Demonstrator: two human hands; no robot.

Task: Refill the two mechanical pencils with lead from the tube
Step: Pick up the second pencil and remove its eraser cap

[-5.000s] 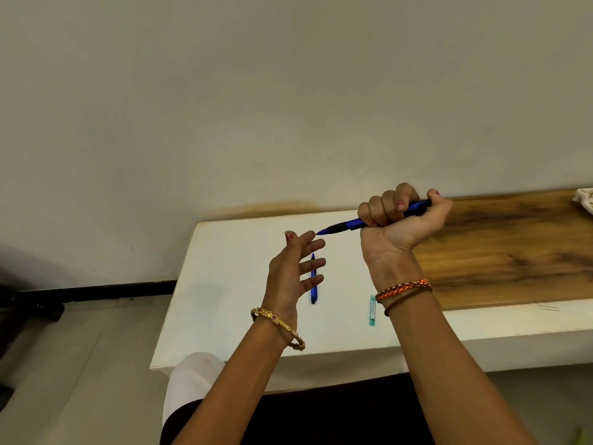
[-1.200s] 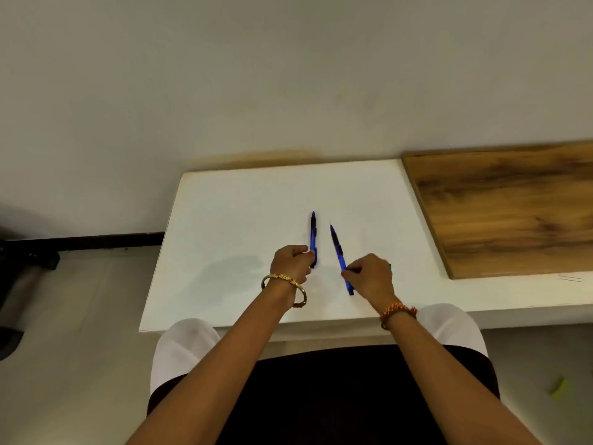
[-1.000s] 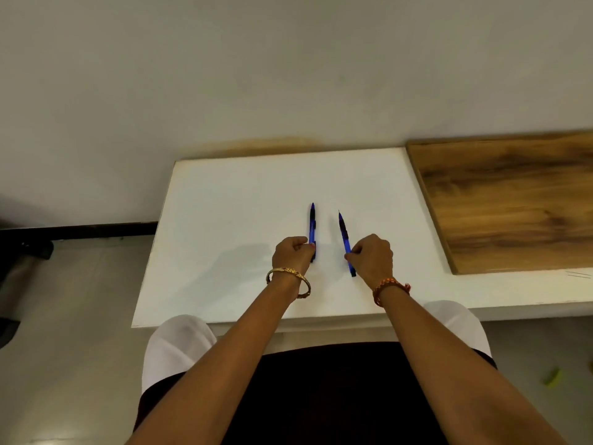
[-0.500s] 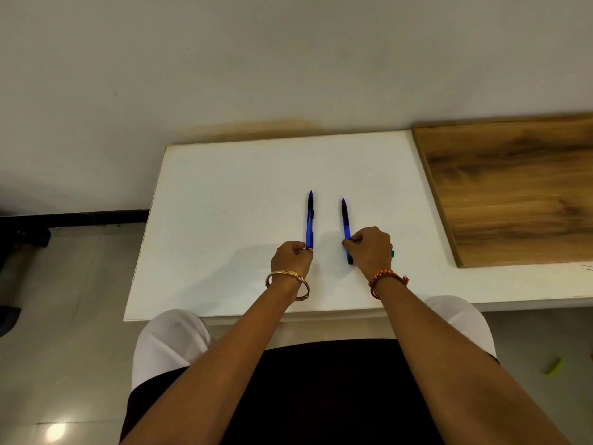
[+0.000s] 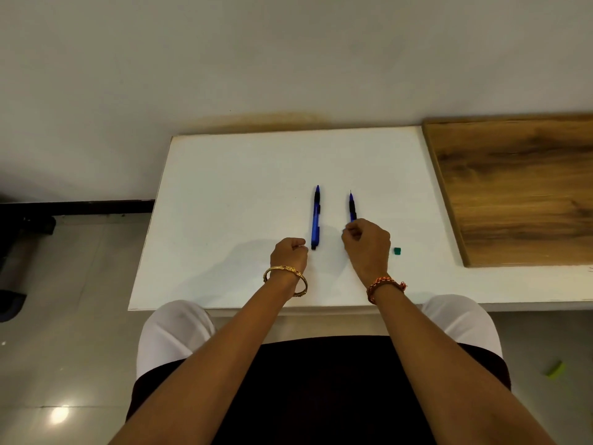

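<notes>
Two blue mechanical pencils lie side by side on the white table (image 5: 224, 194), tips pointing away from me. The left pencil (image 5: 315, 220) lies fully in view. My left hand (image 5: 288, 253) is a closed fist just left of that pencil's rear end, a small gap between them. My right hand (image 5: 367, 242) is curled over the rear half of the right pencil (image 5: 352, 207), fingertips at its barrel. Only a small green end of the lead tube (image 5: 397, 250) peeks out to the right of my right hand; the remainder is hidden.
A brown wooden board (image 5: 519, 191) covers the table's right part. The wall runs right behind the table. My lap is against the near edge. A small green scrap (image 5: 555, 369) lies on the floor at the right.
Five seconds ago my right hand held a pencil in the air; both pencils now lie parallel on the table. In the last half second my left hand drew back off the left pencil's end.
</notes>
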